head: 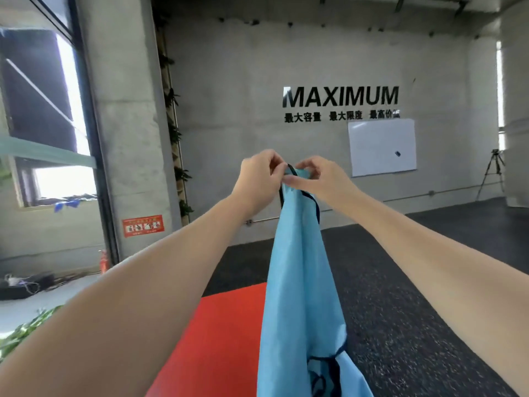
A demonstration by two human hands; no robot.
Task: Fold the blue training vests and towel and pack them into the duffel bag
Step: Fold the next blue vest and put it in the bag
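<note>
left hand (259,179) – fingers pinch the vest's top edge | blue vest (300,267) – held up at arm's length, hanging bunched over the red mat (217,339) | right hand (320,179) – pinches the same edge, touching the left | advice: slide the pinches apart along the dark trim so it hangs flat before folding
</note>
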